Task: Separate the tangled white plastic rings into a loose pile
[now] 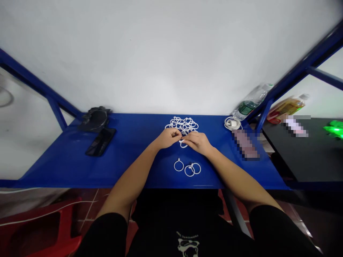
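Observation:
My left hand and my right hand meet over the middle of the blue table, fingers pinched together. A white curtain ring with a small eyelet shows below the fingertips, its top hidden by them. Both hands appear to grip it at the eyelet. Just beyond them lies a pile of similar white rings, partly covered by my fingers. Closer to my body, a single ring lies flat, and beside it two more rings overlap.
A black phone and a dark plastic bag lie on the left of the blue table. On the right are a coiled white cable, a water bottle and a blurred-out flat object. A red stool stands below.

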{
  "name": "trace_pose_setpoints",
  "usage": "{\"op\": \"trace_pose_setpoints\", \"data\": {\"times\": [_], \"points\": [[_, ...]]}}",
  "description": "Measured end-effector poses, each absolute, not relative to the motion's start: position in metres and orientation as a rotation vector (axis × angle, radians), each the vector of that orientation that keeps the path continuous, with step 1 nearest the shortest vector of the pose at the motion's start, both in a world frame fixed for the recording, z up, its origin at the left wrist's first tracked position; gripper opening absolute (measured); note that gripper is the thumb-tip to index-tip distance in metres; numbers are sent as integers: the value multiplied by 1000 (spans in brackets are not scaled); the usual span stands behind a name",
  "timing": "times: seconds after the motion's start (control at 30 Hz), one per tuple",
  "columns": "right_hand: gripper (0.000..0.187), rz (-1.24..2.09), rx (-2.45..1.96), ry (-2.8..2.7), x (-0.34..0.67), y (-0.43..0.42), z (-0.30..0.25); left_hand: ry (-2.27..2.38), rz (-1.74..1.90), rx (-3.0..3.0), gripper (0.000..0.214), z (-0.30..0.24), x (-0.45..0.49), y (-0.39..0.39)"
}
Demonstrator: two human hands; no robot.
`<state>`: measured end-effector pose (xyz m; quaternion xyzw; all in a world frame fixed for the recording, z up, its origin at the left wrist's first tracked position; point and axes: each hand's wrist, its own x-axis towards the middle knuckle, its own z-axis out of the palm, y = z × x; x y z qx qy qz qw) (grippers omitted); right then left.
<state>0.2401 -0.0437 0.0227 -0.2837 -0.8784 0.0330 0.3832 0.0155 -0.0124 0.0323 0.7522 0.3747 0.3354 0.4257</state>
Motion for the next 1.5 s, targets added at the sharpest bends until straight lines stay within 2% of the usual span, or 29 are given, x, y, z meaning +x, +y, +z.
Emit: {"op": "trace_pose_setpoints", "data": {"times": [0.1, 0.2, 0.4, 0.53, 0.77, 0.9, 1.1, 1.17, 1.23, 1.37, 1.43, 1.5], "points": [[22, 65, -838, -2081, 241, -42, 19, 889, 1004, 1949, 18, 38, 13, -16], [25, 36, -895, -1988, 241, -42, 18, 820, 1021, 1994, 23, 40, 16, -21], [26, 63, -927, -2030, 239, -42, 15, 875, 1109, 2025, 16, 34, 29, -26], [26, 83, -943, -2048, 239, -43, 15, 869, 1098, 2040, 18, 33, 28, -26], [36, 135, -999, -2122, 236, -45, 13, 930, 1007, 2025, 19, 36, 26, -25], [33, 176, -936, -2163, 234, -45, 13, 904, 1016, 2021, 25, 33, 27, -22], [20, 70, -1015, -1915, 244, -39, 17, 1104, 1295, 1894, 27, 32, 21, -16], [19, 30, -1088, -1844, 248, -34, 16, 1117, 1152, 1888, 22, 37, 13, -15], [21, 39, -1160, -1854, 252, -28, 14, 1034, 804, 1959, 20, 42, 6, -16], [24, 141, -1251, -1933, 255, -22, 10, 855, 130, 2099, 41, 49, 4, -24], [21, 178, -1239, -1931, 254, -23, 10, 846, -27, 2141, 43, 48, 7, -27], [19, 203, -1193, -1939, 252, -24, 10, 852, -64, 2165, 32, 44, 11, -27]]}}
